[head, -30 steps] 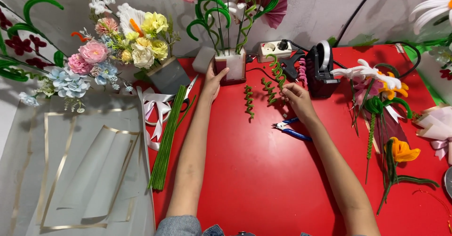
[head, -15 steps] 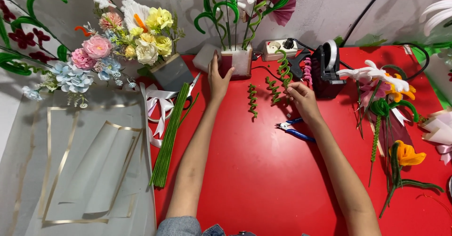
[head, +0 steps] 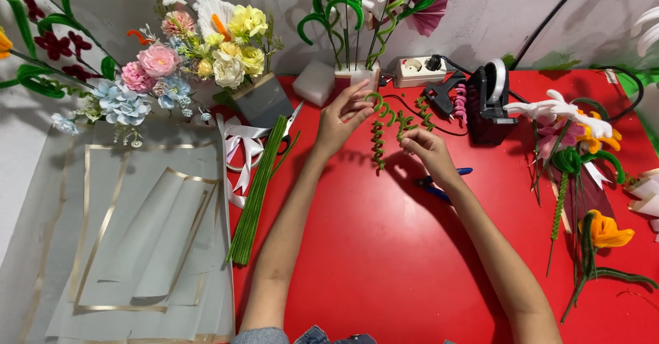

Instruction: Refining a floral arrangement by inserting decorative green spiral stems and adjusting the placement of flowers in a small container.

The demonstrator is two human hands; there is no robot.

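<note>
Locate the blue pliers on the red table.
In the head view, the blue pliers lie right of centre on the red table, partly hidden under the right hand, below the glue gun.

The desk (head: pixel 384 261) carries the whole arrangement. Wrapping sheets (head: pixel 130 234) lie at the left, with a bundle of wire stems (head: pixel 255 193) along their right edge and a ribbon (head: pixel 237 148) and scissors (head: pixel 292 121) behind the stems. A bouquet (head: pixel 199 49) stands at the back left. A foam block (head: pixel 314 82) sits left of the vase (head: pixel 357 76); a power strip (head: pixel 420 71) lies right of it. The coiled stem (head: pixel 378 134) hangs between the left hand (head: pixel 340 121) and right hand (head: pixel 429 150). Pliers (head: pixel 439 182) lie just beside the right hand. Finished flowers (head: pixel 583 179) lie at the far right.
</note>
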